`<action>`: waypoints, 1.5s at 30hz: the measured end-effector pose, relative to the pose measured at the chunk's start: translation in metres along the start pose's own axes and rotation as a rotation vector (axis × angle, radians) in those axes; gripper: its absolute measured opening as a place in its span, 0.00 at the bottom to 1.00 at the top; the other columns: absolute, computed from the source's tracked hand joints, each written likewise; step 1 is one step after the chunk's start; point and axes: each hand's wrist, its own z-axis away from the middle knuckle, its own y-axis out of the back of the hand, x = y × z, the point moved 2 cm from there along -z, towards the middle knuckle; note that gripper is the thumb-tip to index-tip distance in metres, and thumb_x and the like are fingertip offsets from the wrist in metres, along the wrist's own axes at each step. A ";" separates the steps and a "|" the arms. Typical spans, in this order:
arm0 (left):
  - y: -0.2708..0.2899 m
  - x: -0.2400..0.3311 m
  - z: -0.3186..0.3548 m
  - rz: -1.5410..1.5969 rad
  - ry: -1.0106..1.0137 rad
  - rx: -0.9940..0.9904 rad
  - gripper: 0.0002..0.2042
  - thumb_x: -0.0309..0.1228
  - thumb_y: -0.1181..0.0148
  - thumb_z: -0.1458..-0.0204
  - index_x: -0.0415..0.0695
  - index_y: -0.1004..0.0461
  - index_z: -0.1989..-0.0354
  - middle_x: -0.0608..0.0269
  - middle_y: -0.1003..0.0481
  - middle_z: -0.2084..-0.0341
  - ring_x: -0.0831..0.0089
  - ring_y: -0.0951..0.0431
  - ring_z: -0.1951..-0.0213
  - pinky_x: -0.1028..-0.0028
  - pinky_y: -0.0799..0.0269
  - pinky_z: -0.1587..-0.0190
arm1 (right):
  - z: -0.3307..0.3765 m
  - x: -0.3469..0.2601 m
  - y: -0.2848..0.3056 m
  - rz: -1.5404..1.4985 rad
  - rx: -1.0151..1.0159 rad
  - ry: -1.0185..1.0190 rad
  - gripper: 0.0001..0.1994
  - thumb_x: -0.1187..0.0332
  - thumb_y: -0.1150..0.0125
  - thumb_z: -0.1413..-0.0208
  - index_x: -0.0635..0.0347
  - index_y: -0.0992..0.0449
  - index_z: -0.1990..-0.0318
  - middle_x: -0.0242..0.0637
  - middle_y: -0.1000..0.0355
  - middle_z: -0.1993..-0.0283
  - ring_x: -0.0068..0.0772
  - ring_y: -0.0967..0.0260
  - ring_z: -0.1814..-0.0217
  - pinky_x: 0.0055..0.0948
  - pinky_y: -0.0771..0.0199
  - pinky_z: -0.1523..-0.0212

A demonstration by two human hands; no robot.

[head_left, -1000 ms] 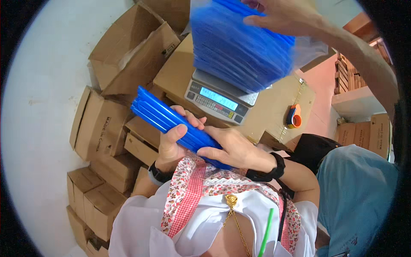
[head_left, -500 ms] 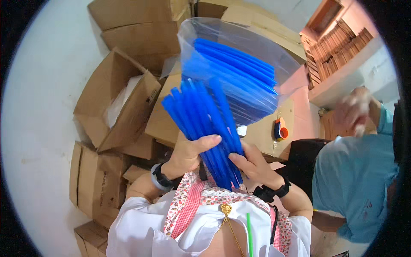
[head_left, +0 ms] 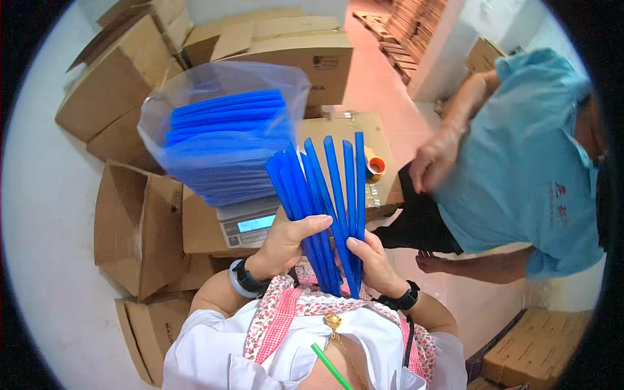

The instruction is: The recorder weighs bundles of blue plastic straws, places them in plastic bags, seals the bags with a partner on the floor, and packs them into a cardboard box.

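Observation:
Upright in front of my chest is a bundle of long blue plastic straws (head_left: 292,188), some with slanted tips. My left hand (head_left: 286,242) is closed around the thicker part of the bundle, thumb across the front. My right hand (head_left: 378,265) grips several straws at the right side, thumb pressed on them. Those right-hand straws (head_left: 349,188) fan apart at the top. Beyond my hands, a clear plastic bag (head_left: 151,123) full of similar straws rests on a digital scale (head_left: 244,235) with a lit display. My fingers behind the bundle are hidden.
The scale stands on a cardboard box (head_left: 364,130), with a tape roll (head_left: 375,167) near its right edge. Open cartons (head_left: 136,227) are stacked at the left. A co-worker in a teal shirt (head_left: 513,169) is close on the right. A flat carton (head_left: 536,348) lies lower right.
The view has swung, so the bag sits farther left and the scale display shows. The straws at the right of the bundle have spread apart. The co-worker's hand has come lower and nearer.

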 end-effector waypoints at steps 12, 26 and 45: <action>-0.057 -0.060 -0.012 -0.160 0.033 -0.025 0.16 0.25 0.42 0.52 0.39 0.33 0.53 0.59 0.26 0.63 0.72 0.25 0.62 0.72 0.28 0.58 | 0.066 -0.004 0.040 0.057 0.129 0.185 0.11 0.72 0.43 0.48 0.64 0.31 0.57 0.33 0.29 0.68 0.20 0.33 0.69 0.20 0.31 0.66; -0.072 -0.125 -0.059 -0.101 0.126 0.048 0.10 0.27 0.40 0.52 0.42 0.32 0.62 0.61 0.27 0.72 0.70 0.24 0.69 0.70 0.26 0.62 | 0.132 0.030 0.110 -0.085 0.340 0.578 0.12 0.77 0.48 0.50 0.60 0.35 0.57 0.35 0.33 0.75 0.27 0.33 0.75 0.26 0.31 0.72; -0.066 -0.151 -0.109 0.105 0.171 0.009 0.11 0.24 0.39 0.55 0.40 0.33 0.64 0.58 0.28 0.74 0.63 0.24 0.69 0.63 0.24 0.64 | 0.195 0.039 0.136 0.112 0.503 0.397 0.15 0.80 0.46 0.55 0.59 0.37 0.58 0.40 0.33 0.77 0.32 0.32 0.78 0.29 0.30 0.76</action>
